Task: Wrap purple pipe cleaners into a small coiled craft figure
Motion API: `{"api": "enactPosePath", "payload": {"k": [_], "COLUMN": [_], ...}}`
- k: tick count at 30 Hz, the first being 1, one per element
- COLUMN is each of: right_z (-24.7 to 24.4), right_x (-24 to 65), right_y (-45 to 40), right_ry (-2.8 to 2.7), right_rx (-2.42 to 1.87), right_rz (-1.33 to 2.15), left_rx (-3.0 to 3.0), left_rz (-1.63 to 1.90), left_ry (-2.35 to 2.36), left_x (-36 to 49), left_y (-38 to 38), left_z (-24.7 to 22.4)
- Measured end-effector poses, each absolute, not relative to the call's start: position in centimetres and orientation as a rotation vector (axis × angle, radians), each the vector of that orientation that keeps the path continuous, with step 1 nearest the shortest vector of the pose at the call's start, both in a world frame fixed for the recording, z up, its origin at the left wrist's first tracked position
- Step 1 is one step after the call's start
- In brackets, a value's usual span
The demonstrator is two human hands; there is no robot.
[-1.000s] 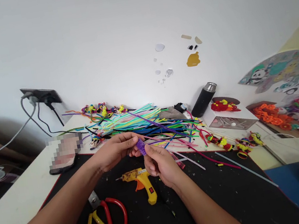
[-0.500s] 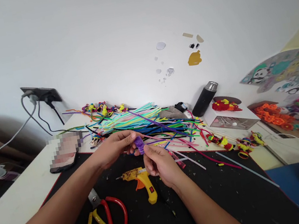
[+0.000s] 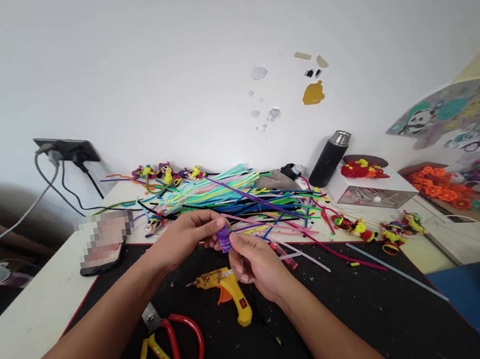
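Note:
A small fuzzy purple piece [image 3: 224, 239] is held up between both hands above the black mat [image 3: 337, 311]. My left hand [image 3: 194, 235] pinches its upper left side between thumb and fingers. My right hand [image 3: 254, 260] grips its right edge, thumb on top and fingers curled beneath. Below the hands lies a yellow glue gun [image 3: 227, 293] with an orange trigger, its nozzle pointing left. Scissors [image 3: 175, 355] with one red and one yellow handle rest nearer to me. Behind the hands spreads a pile of coloured pipe cleaners [image 3: 223, 191].
A phone [image 3: 105, 243] lies at the left. Behind the pile, a dark flask [image 3: 329, 159] leans beside a white box [image 3: 372, 190] bearing a red figure. Small colourful figures [image 3: 398, 232] lie at the right, with orange pieces [image 3: 441, 187] beyond. Wall sockets [image 3: 67, 150] hold several plugs.
The purple piece has turned slightly between my fingers and now hangs more upright. My right hand has shifted a little to the left; both hands keep their hold.

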State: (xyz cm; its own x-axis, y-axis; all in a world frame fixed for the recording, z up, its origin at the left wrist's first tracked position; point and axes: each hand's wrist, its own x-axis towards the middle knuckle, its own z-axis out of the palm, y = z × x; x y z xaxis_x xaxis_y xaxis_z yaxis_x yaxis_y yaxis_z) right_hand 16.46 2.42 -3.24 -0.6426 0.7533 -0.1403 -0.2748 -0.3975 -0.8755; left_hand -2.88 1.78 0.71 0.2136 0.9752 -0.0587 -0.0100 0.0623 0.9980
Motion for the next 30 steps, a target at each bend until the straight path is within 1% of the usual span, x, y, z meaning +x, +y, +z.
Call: {"api": "enactPosePath", "payload": {"k": [30], "right_z": [-3.22], "right_x": [16.29], "right_y": [2.43], "right_ry": [-1.116], "right_rx": [-0.779], "right_rz": [2.070], "left_rx": [1.240], "left_rz": [1.045], "left_ry": [1.075], "left_x": [-2.59], "left_y": [1.92], "left_z": [0.77]}}
